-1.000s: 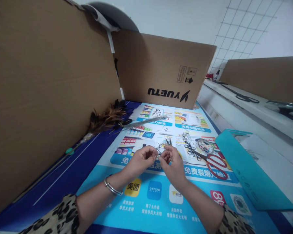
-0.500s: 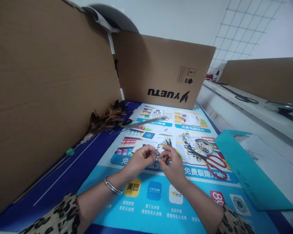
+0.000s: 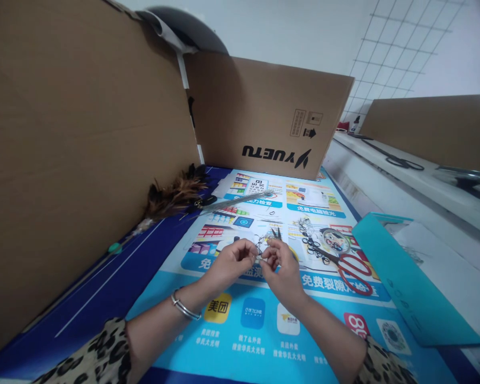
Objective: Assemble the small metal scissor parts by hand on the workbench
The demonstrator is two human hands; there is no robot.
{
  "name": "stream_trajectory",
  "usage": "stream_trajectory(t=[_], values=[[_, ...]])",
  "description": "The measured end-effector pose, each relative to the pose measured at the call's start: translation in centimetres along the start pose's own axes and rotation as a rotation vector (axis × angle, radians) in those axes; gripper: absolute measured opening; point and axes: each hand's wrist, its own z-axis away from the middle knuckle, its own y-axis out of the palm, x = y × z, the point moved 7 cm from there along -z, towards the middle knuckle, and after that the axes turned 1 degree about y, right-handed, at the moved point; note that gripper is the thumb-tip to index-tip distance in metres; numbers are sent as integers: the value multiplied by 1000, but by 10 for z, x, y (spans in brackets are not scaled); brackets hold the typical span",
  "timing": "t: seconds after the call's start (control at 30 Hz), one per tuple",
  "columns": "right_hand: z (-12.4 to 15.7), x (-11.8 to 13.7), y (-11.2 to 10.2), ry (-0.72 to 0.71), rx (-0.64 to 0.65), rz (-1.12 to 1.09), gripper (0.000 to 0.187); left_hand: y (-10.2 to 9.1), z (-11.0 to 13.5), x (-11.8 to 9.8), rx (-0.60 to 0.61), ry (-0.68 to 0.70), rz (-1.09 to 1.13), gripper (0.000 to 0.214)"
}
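My left hand (image 3: 232, 262) and my right hand (image 3: 279, 266) meet over a printed blue poster (image 3: 256, 314) on the table. Both pinch a tiny metal piece (image 3: 259, 255) between their fingertips; it is too small to name. A silver bangle (image 3: 183, 308) sits on my left wrist. Just beyond my fingers lie small dark rings and wire bits (image 3: 316, 246). Red-handled scissors (image 3: 354, 269) rest to the right of my right hand.
Cardboard walls stand at the left (image 3: 76, 149) and back (image 3: 264, 117). A feather duster (image 3: 172, 197) lies along the left wall. A thin metal rod (image 3: 240, 200) lies behind my hands. A teal folder (image 3: 404, 282) with white sheets sits at the right.
My hands have stayed in place, with only slight finger movement around the small piece.
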Motion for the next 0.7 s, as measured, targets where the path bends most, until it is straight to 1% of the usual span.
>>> stream_trajectory(t=[0.2,0.7], values=[[0,-1,2,-9,43,-5,42,1,0,4,17,-12,17,5],[-1,3,1,-25,46,-14,40,3,3,-6,7,67,-186,6]])
